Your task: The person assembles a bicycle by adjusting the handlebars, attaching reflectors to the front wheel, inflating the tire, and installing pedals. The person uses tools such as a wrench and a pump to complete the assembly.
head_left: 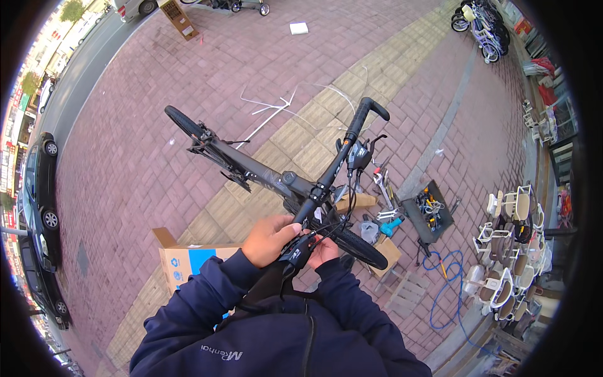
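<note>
A black bicycle stands in front of me, its handlebar running from the near left to the far right. My left hand is closed round the near part of the handlebar, thumb on top, just beyond a shifter and brake lever unit. On the other side of that unit is my right hand, its fingers curled in by the black cables. The cables and shifter partly hide those fingertips, so what they hold cannot be made out. Below the cables, the front wheel points right.
An open toolbox lies at the right, with wrenches and a teal power tool beside it. A blue hose curls on the paving. A cardboard box is at the left; child seats are piled far right.
</note>
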{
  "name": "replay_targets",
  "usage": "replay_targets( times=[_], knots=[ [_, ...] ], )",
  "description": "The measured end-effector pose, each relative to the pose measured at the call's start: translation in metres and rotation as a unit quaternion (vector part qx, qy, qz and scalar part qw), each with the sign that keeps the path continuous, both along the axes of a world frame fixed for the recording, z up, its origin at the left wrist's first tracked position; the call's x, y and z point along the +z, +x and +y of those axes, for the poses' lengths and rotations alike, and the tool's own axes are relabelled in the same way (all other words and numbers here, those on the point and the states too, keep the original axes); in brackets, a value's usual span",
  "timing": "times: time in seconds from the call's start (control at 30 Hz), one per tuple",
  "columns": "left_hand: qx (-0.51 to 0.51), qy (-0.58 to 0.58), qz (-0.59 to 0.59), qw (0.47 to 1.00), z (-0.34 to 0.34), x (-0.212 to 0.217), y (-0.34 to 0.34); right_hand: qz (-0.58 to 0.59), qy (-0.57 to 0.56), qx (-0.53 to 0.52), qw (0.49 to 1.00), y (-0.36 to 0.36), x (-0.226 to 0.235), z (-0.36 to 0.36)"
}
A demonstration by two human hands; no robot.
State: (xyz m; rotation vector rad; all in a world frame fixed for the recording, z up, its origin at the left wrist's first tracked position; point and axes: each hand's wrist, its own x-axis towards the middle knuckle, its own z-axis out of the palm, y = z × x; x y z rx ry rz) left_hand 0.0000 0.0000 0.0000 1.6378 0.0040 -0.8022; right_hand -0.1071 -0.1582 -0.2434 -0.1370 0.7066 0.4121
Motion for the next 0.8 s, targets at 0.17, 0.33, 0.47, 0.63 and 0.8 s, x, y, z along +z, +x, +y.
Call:
replay_targets(
  times=[0.17, 0.33, 0.47, 0.63, 0.8],
  knots=[
    [-0.049, 0.116, -0.145, 0.981, -0.009, 0.016, -0.004, -0.151, 0.209, 0.023, 0.966, -0.002, 0.009, -0.019],
    [-0.047, 0.13, -0.164, 0.977, -0.011, 0.012, -0.003, 0.019, 0.037, -0.036, 0.999, 0.0, 0.019, -0.011],
    [-0.049, 0.155, -0.177, 0.971, -0.011, 0.008, -0.003, -0.112, 0.203, -0.013, 0.973, 0.008, 0.022, -0.014],
    [-0.052, 0.182, -0.222, 0.956, -0.009, 0.0, -0.005, 0.116, -0.053, -0.052, 0.99, 0.013, 0.035, -0.007],
    [-0.05, 0.184, -0.208, 0.959, -0.009, 0.002, -0.005, 0.072, 0.012, 0.004, 0.997, 0.007, 0.025, -0.009]
  ],
)
